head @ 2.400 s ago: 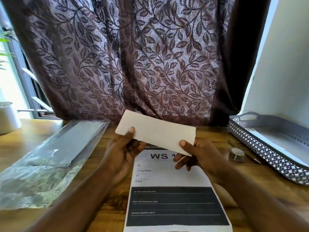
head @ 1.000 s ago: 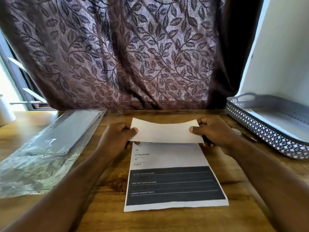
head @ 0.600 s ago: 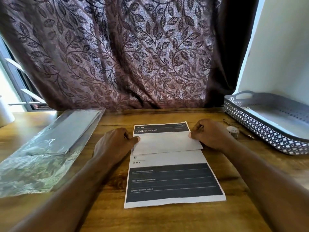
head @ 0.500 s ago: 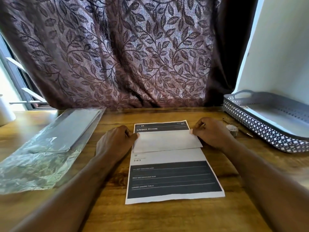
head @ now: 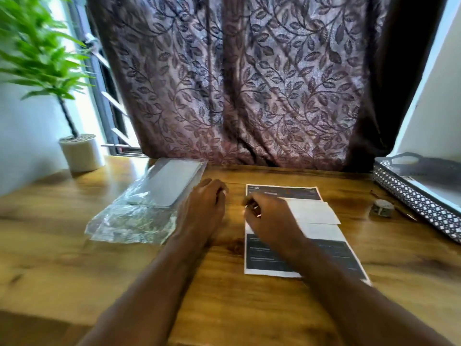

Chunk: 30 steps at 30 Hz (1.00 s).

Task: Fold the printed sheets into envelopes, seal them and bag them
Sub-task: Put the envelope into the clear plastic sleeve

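Head view, blurred by motion. The left grip [head: 204, 203] hangs palm down over bare counter [head: 74, 258], fingers loosely bent, holding nothing. Just to its left lies the clear plastic bag [head: 149, 206]; the two are close, but contact cannot be confirmed. The right grip [head: 269, 218] sits to the right of the left grip, apart from it, over the left edge of the printed sheet [head: 264, 260]. Its fingers are curled; the blur prevents telling whether they pinch anything. The white envelope [head: 315, 212] lies flat on the sheet's upper half, extending rightward from under the right grip. Further right of that grip, on the counter, are a small tape roll [head: 381, 208] and then a grey perforated tray [head: 419, 198]. Far to the left of the left grip stands a potted plant [head: 81, 152]. A leaf-pattern curtain [head: 249, 83] hangs beyond both grips.
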Tool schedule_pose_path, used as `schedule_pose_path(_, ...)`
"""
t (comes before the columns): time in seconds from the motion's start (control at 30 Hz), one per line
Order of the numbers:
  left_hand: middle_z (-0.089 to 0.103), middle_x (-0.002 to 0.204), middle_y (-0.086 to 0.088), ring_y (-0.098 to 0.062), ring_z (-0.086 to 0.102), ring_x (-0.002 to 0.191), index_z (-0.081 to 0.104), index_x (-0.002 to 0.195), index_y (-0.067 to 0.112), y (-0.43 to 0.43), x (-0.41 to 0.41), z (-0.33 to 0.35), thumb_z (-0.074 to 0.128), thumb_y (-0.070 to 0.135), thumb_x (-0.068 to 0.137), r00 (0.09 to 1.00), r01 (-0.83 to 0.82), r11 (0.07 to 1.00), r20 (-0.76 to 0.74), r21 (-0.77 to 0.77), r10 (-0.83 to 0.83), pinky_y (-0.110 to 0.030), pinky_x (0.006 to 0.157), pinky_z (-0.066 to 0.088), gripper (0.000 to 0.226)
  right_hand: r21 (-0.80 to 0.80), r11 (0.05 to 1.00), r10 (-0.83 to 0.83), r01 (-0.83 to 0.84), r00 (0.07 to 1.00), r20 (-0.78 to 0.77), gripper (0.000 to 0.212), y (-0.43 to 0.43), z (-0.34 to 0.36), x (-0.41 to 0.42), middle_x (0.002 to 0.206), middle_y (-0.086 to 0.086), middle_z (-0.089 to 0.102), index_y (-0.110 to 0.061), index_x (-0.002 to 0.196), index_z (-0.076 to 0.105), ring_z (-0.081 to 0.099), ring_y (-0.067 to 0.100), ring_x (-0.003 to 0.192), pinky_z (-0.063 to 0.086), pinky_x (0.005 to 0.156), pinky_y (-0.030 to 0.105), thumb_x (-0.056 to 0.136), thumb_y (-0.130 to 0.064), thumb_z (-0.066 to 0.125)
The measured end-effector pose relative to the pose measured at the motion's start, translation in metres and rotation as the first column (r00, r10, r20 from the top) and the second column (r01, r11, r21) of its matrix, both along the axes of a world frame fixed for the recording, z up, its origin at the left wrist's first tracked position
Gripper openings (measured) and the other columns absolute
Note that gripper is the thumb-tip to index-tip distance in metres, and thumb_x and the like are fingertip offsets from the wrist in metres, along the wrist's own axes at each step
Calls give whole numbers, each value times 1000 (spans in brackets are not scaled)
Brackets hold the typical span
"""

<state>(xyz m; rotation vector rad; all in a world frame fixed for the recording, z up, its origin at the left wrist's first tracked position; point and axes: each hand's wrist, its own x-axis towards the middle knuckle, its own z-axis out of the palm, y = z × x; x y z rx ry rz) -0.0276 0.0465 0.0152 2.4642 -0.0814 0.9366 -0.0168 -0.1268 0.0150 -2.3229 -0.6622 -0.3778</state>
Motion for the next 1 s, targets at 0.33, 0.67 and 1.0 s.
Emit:
schedule_pose_path(0.33,56,133,-6,-33,48,121,56,130,25,140,-96,-13,63,14,84,925,-359,929,-99,87,366,-50,93,45,48,-259,895,372,-364,928,-16,39,138,-9,-65,137,7,63,-20,133,61,58,24,124,46,107,38,97,-20,49)
schedule_pose_path(0.67,45,151,-6,-28,36,141,21,152,28,176,-94,-29,53,65,85,791,-460,888,-445,20,419,-53,117,21,82,-452,855,214,-255,967,-139,35,221,-14,-58,132,17,61,-7,126,59,58,34,123,47,102,38,92,-9,51)
schedule_pose_path(1.0,45,151,0,-22,35,142,24,151,32,180,-92,-32,53,60,86,800,-462,887,-430,5,419,-52,119,17,76,-631,768,-16,-109,982,-190,65,262,-9,-19,167,23,-3,-15,157,30,-1,42,154,7,123,55,94,-17,49)
